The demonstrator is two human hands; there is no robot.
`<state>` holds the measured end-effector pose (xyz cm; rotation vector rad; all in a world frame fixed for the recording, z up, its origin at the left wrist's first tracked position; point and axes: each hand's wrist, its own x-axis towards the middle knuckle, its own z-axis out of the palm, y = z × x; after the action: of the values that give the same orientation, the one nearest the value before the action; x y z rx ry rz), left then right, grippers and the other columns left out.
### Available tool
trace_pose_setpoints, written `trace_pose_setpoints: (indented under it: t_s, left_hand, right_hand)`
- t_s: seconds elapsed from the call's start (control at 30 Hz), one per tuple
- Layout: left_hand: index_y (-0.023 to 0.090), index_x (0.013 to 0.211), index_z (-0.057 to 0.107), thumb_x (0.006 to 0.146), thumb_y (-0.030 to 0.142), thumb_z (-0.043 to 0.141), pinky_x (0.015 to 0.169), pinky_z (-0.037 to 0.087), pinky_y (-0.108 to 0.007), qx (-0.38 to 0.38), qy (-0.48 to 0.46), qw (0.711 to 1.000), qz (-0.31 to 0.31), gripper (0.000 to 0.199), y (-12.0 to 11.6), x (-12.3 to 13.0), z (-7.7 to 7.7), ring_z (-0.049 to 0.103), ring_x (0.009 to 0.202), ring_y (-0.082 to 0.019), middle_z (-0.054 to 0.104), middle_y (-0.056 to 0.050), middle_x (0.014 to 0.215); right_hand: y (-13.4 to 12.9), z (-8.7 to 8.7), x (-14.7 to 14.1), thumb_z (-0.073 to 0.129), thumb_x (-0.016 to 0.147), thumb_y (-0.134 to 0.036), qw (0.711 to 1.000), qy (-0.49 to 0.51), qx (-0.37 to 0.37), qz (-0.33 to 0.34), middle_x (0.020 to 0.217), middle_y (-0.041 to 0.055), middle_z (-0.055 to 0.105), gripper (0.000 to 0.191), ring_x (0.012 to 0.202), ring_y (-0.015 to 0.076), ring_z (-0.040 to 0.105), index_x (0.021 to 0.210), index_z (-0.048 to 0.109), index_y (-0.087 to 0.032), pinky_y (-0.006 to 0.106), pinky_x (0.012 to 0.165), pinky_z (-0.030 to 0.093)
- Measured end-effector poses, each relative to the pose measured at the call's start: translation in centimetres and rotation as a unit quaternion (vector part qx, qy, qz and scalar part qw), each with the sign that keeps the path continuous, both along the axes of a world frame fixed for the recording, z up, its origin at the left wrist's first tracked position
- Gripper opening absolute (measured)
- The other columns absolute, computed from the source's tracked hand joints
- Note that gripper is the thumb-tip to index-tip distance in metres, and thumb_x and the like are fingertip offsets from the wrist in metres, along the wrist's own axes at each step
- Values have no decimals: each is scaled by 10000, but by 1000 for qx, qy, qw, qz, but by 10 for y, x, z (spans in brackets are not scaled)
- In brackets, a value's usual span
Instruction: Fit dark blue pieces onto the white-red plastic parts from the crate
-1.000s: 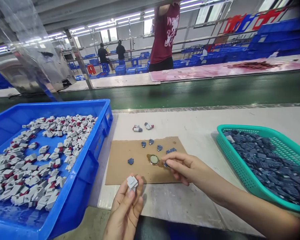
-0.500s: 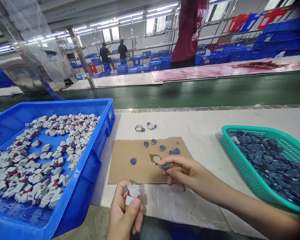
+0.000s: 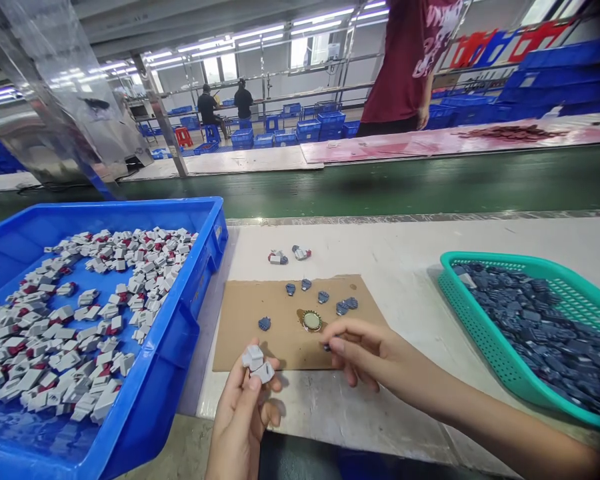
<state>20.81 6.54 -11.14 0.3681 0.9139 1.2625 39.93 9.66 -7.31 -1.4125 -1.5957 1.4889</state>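
Observation:
My left hand point(image 3: 245, 413), low in the middle, pinches a light grey plastic piece point(image 3: 257, 365) of blocky shape between thumb and fingers. To its right, my right hand point(image 3: 357, 350) is closed on a small dark blue piece point(image 3: 327, 347), mostly hidden by the fingertips. Just left of those fingertips a bottle cap point(image 3: 312, 321) lies with its hollow side up on a cardboard sheet point(image 3: 240, 347); a wet-looking stain shows beside it. Several dark blue pieces point(image 3: 323, 297) rest on the cardboard. Beyond it lie two joined grey, red and blue pieces point(image 3: 301, 253).
A blue crate point(image 3: 180, 333) of grey and red pieces stands at left. At right sits a green basket point(image 3: 480, 347) holding dark blue pieces. A green conveyor belt point(image 3: 280, 193) crosses behind the white table point(image 3: 395, 260). A person in a maroon shirt point(image 3: 405, 67) stands beyond it.
My left hand has moved slightly up and left, turning the grey piece so its red part no longer shows. The right hand has drawn slightly away from the cap. The maroon-shirted person has shifted right.

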Motion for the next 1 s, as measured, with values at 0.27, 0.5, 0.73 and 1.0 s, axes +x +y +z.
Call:
trace_pose_setpoints:
  t_s: [0.27,0.5,0.73,1.0]
  left_hand:
    - [167,926,595,602,256,727,484,450,-157,35,110,993,26,361,13,14,2,594,766,-148,654,-77,922]
    - [164,887,588,629,290,696,540,485,-188,60,98,993,-13,307,27,32,-5,566,773,-154,621,-51,839]
    - [189,903,570,661,282,677,586,508,-217,77,96,991,-54,280,27,28,-10,564,802,-150,616,-33,858]
    - [192,901,594,633,264,706,612,499,-209,73,57,995,-44,299,27,27,-9,577,778,-128,634,-18,849]
  right_hand:
    - [28,-5,4,351,866,-370,952,-263,157,17,602,-18,463,263,548,124,439,1038,422,-183,237,526,324]
    - [42,-3,11,357,848,-256,928,-310,189,78,855,36,592,234,707,156,532,1013,509,-190,264,622,368]
    - [51,5,6,457,799,-185,850,-431,268,143,894,29,584,158,783,171,531,883,591,-192,246,606,342]
    - [62,17,-11,505,759,-149,765,-536,280,221,805,14,582,114,703,148,515,771,611,-190,230,536,271]
